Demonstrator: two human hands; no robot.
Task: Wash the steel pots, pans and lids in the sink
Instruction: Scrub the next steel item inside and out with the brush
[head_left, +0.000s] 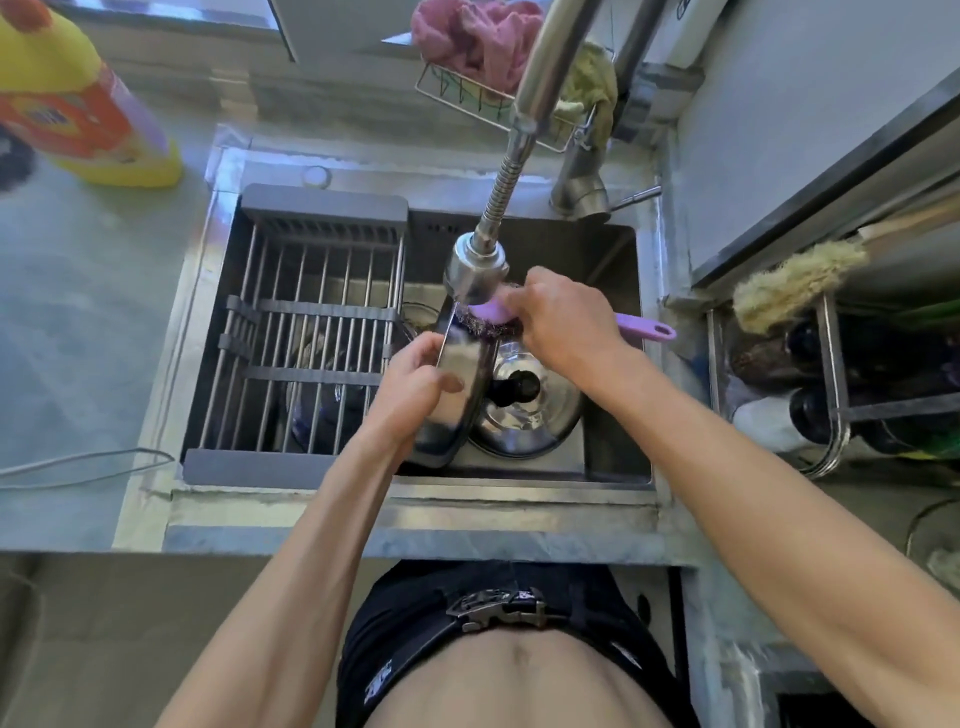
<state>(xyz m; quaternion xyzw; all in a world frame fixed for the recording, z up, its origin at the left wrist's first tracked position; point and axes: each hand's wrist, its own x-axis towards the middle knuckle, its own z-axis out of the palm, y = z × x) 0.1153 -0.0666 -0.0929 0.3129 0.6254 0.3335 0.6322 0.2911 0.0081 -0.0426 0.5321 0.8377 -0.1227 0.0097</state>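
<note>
between the curled fingers of the left hand (415, 384), a steel pot (457, 395) held tilted over the sink (613, 467); right hand (561, 322) grips purple scrubber (493, 314) at its rim, under the faucet head (475, 273). step: scrubbing. next, likely rotate pot; lid (524, 410) below waits.

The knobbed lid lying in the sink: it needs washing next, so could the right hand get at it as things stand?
Probably, once freed: the knobbed lid lies uncovered just below the right hand, but that hand holds the purple scrubber.

Bare arms, bare torso, black trousers (415, 634), metal-buckled black belt (498, 613).
</note>
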